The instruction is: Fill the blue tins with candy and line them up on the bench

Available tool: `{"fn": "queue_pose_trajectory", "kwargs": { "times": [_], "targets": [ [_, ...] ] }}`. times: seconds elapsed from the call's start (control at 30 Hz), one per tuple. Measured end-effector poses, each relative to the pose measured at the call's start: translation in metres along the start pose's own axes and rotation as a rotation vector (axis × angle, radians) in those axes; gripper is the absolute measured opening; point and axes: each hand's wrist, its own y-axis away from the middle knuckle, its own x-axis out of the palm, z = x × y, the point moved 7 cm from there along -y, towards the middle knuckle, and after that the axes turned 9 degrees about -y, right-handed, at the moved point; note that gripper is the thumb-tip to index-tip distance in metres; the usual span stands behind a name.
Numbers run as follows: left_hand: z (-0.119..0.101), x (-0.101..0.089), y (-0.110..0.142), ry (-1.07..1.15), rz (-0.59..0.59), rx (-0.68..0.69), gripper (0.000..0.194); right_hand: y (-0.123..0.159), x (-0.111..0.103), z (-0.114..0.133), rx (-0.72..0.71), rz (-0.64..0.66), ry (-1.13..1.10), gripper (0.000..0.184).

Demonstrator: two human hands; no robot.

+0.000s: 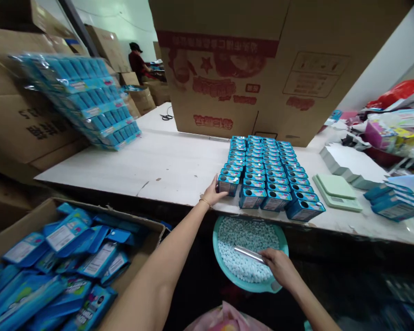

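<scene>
My left hand (214, 192) is closed around a small blue box (228, 185) at the front of the leftmost row on the table. Several rows of upright blue boxes (265, 172) stand beside it, with dark round openings in their tops. Below the table edge, my right hand (276, 265) grips a metal scoop (250, 254), which looks like a shiny narrow tube. The scoop is over a turquoise basin (218, 259) filled with small pale-blue candies (246, 234). My fingers hide the scoop's near end.
A carton (157, 225) of blue packets stands at lower left. Wrapped blue packs (89, 101) are stacked at the table's left end. A large cardboard box (234, 69) stands behind the rows. A pale green scale (338, 191) sits at right. Another person (138, 62) works far back.
</scene>
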Motion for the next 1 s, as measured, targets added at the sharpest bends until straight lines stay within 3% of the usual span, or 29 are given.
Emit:
{"fn": "queue_pose_trajectory", "kwargs": {
  "times": [0.07, 0.1, 0.2, 0.27, 0.33, 0.37, 0.43, 0.5, 0.6, 0.67, 0.73, 0.83, 0.93, 1.0],
  "targets": [
    [0.007, -0.033, 0.016, 0.036, -0.092, -0.030, 0.069, 0.000, 0.000, -0.007, -0.014, -0.004, -0.033, 0.035],
    [0.012, -0.060, 0.027, 0.031, -0.179, -0.036, 0.064, -0.001, 0.000, -0.013, -0.017, -0.006, -0.050, 0.036],
    [0.036, -0.167, 0.076, -0.104, -0.528, -0.039, 0.049, -0.005, 0.005, -0.037, 0.016, -0.004, -0.094, 0.037],
    [0.058, -0.241, 0.122, -0.329, -0.719, -0.144, 0.042, -0.010, 0.014, -0.053, 0.053, 0.018, -0.116, 0.039],
    [0.078, -0.298, 0.171, -0.615, -0.800, -0.324, 0.037, -0.014, 0.024, -0.065, 0.075, 0.054, -0.131, 0.040],
    [0.088, -0.315, 0.191, -0.723, -0.765, -0.399, 0.036, -0.016, 0.028, -0.069, 0.074, 0.069, -0.135, 0.040],
    [0.104, -0.324, 0.219, -0.851, -0.589, -0.457, 0.034, -0.017, 0.032, -0.072, 0.061, 0.064, -0.130, 0.037],
    [0.110, -0.317, 0.236, -0.957, -0.496, -0.456, 0.038, -0.018, 0.034, -0.072, 0.050, 0.042, -0.125, 0.036],
    [0.106, -0.310, 0.245, -1.094, -0.612, -0.517, 0.053, -0.018, 0.033, -0.071, 0.046, 0.027, -0.123, 0.037],
    [0.106, -0.317, 0.243, -1.118, -0.703, -0.616, 0.062, -0.018, 0.033, -0.069, 0.035, 0.027, -0.125, 0.038],
    [0.112, -0.331, 0.233, -1.088, -0.701, -0.697, 0.069, -0.017, 0.033, -0.068, 0.022, 0.023, -0.133, 0.040],
    [0.127, -0.359, 0.214, -0.933, -0.632, -0.750, 0.072, -0.014, 0.035, -0.069, 0.012, 0.027, -0.136, 0.039],
    [0.144, -0.383, 0.208, -0.656, -0.717, -0.855, 0.079, -0.009, 0.041, -0.069, 0.014, 0.035, -0.125, 0.037],
    [0.149, -0.388, 0.209, -0.544, -0.787, -0.908, 0.088, -0.007, 0.044, -0.068, 0.010, 0.036, -0.126, 0.037]
  ]
}}
